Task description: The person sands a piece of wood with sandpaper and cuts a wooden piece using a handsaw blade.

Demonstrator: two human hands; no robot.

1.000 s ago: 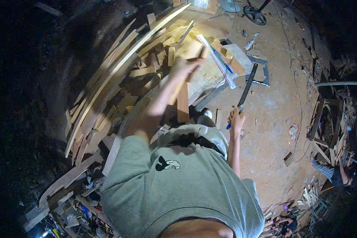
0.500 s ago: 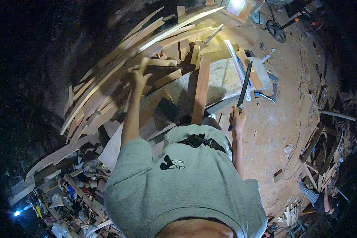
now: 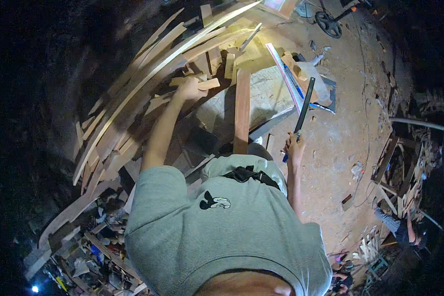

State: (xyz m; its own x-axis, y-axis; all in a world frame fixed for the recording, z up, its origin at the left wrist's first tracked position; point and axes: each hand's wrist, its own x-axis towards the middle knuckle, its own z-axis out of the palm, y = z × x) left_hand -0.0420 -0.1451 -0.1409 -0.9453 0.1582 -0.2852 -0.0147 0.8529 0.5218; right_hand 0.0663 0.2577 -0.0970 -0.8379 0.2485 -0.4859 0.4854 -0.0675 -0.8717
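My left hand [image 3: 188, 89] is closed around a short wooden block [image 3: 210, 84], whose pale end sticks out to the right of the fingers. Other short offcuts [image 3: 230, 65] lie just beyond it. My right hand [image 3: 294, 146] grips the lower end of a long, narrow black bar [image 3: 306, 104], which points up and away from me. Something blue shows below that fist, too small to name. Between the hands, a reddish-brown plank [image 3: 241, 111] runs lengthwise over a pale slab [image 3: 267, 91].
Long curved-looking boards [image 3: 133, 91] are stacked at the left. Right of the slab lie a pale ruler [image 3: 284, 74], a blue pen [image 3: 322, 107] and a clear plastic bag [image 3: 316, 84]. Mixed scrap [image 3: 96, 246] fills the lower left. A wheel [image 3: 328, 24] stands far right; another person [image 3: 404, 229] is at lower right.
My left hand has gone from spread fingers above the boards to a closed grip on the short wooden block, slightly to the right. My right hand still holds the black bar.
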